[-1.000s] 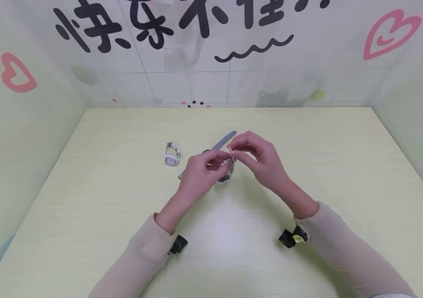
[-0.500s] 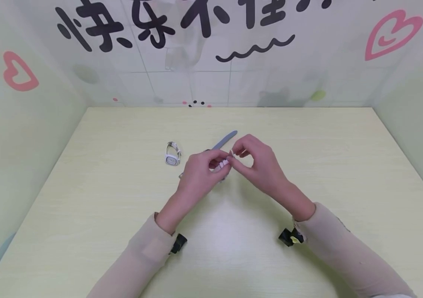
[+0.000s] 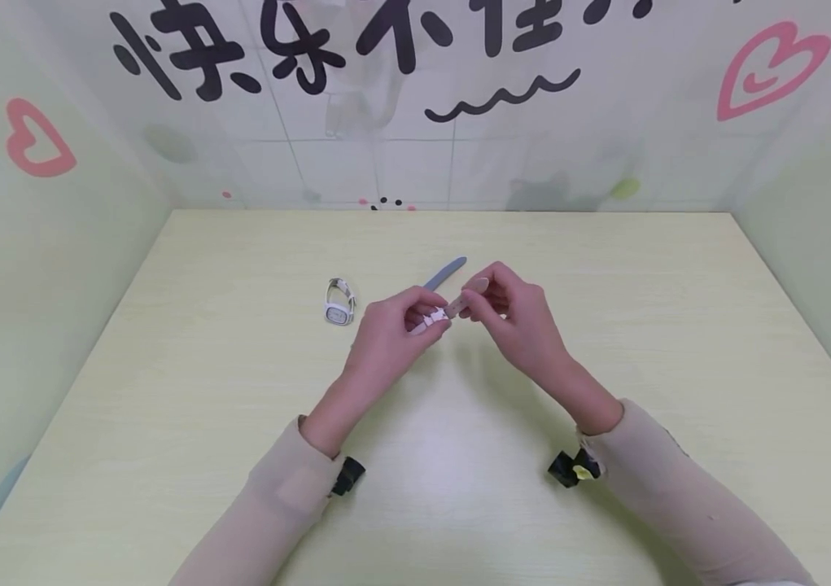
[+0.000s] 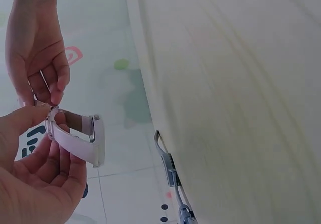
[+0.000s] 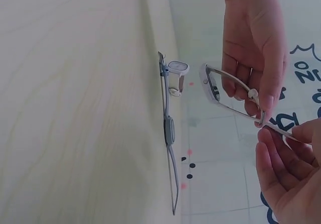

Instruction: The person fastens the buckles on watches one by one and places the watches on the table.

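Note:
A white wristwatch (image 5: 209, 86) is held up above the table between both hands, its strap in a loop. My left hand (image 3: 391, 335) pinches the strap (image 3: 426, 323) by the buckle, between thumb and fingers. With thumb and fingers, my right hand (image 3: 525, 327) grips the free strap end (image 3: 457, 304), which sticks out past the buckle. The case hangs below the fingers in the right wrist view; in the head view the left hand hides it. Behind the hands lies a blue-grey wristwatch (image 3: 447, 273), stretched out flat and partly covered by the left hand.
Another white wristwatch (image 3: 338, 314), its strap looped, rests on the pale wooden table (image 3: 239, 366) left of the hands. A printed curtain wall (image 3: 415, 175) stands along the table's back edge, with side panels left and right.
The right hand now holds a longer length of strap, drawn out to the upper right through the buckle. The left hand has shifted slightly left. The watches on the table have not moved.

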A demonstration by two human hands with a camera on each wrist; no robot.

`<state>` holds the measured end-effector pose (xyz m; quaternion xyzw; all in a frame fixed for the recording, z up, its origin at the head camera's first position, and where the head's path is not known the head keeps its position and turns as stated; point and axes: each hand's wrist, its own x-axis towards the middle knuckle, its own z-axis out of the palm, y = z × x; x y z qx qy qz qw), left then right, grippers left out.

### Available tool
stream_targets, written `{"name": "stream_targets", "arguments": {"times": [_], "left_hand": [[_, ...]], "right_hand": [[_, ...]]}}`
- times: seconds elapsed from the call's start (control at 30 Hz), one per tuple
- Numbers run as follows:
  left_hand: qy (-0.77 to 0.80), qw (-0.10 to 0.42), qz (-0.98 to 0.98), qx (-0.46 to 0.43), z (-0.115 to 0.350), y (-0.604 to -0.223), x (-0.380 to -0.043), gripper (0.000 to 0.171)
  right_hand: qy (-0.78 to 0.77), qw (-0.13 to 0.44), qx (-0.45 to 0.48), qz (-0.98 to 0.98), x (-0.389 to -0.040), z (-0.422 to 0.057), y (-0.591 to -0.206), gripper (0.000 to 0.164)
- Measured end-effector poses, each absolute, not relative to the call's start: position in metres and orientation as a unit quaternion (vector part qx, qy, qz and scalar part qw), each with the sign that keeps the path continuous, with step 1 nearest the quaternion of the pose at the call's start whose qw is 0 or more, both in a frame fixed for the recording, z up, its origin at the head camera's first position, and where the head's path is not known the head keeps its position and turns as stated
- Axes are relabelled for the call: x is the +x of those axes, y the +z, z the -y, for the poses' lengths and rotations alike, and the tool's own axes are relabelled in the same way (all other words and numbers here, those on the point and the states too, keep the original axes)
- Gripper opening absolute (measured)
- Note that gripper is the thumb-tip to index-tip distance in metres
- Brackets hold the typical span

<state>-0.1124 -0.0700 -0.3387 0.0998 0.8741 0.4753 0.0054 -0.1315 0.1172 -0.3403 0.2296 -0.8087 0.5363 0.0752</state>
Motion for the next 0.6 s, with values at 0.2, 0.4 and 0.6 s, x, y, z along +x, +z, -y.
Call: {"name": "stream_targets", "arguments": {"times": [0.2,0.4,0.6], "left_hand": [[0.553,0.032,-0.828,0.087,0.0731,-0.3411,-0.1155,0.02],[0.569,0.043,-0.817,0.08,0.0735,-0.342,-0.1167,0.018],[0.561,0.031,-0.824,0.072,0.0733,-0.3428,-0.1168,0.018]], "right_hand": [[0.574,0.051,0.215,0.789,-0.1313,-0.1171,-0.3409,0.011],[0.584,0.037,0.209,0.783,-0.1309,-0.116,-0.3413,0.011],[0.585,0.03,0.203,0.785,-0.1296,-0.1149,-0.3415,0.012]]}}
